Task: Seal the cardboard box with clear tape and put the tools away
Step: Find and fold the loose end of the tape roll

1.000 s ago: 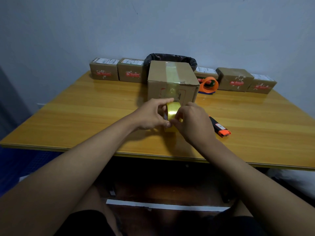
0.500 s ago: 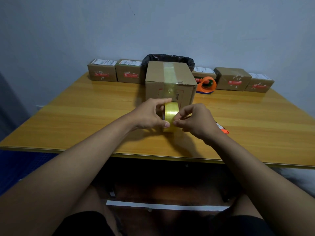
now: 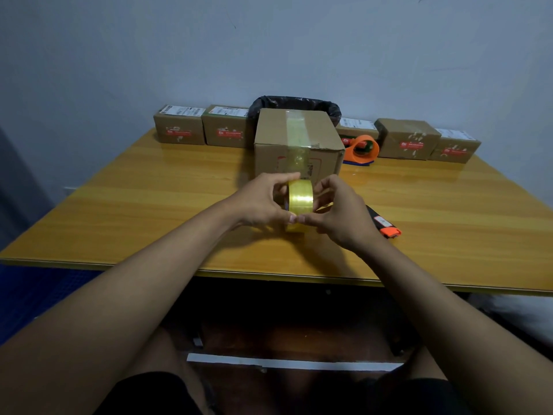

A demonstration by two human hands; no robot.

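I'm gripping the tape roll (image 3: 300,199) in both my left hand (image 3: 263,202) and right hand (image 3: 344,211), just before the cardboard box (image 3: 297,145) (one strip already on), hunting the loose end; peeling it comes next.

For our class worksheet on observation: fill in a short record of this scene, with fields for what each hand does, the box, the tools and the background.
left hand: grips tape roll from its left side
right hand: fingertips on tape roll's right side
tape roll: clear, yellowish, upright on edge
cardboard box: closed, tape strip over top and front
utility knife: black and orange, on table
tape dispenser: orange, right of box
background: five small parcels, black-lined bin
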